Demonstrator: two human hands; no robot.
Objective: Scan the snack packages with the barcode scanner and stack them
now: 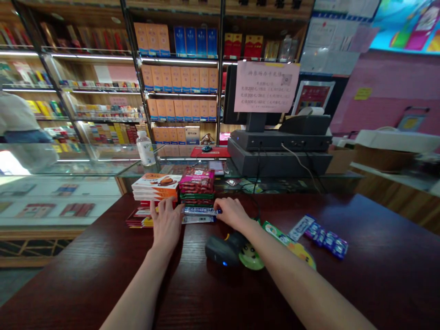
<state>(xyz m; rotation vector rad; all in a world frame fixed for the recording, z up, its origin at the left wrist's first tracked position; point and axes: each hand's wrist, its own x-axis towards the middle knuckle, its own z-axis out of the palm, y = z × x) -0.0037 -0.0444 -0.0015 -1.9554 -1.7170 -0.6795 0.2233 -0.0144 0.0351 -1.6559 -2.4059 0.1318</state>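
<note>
My left hand (167, 222) rests with fingers apart against the front of a stack of white and orange snack boxes (158, 181). Its thumb reaches the left end of a narrow blue-and-white packet (200, 211). At that packet's right end, my right hand (232, 213) has its fingertips pinched on it. The packet lies in front of a pile of dark red snack bags (196, 179). Just below it is another pale narrow packet (198, 219). Flat red and yellow packs (139, 217) sit under the boxes, partly behind my left hand.
A black barcode scanner (223, 251) lies near my right forearm, beside a green cartoon-face item (252, 256). Blue-purple small packs (326, 238) are on the right. A clear bottle (145, 149) and a cash register (280, 151) stand behind. Another person (20, 119) is at far left.
</note>
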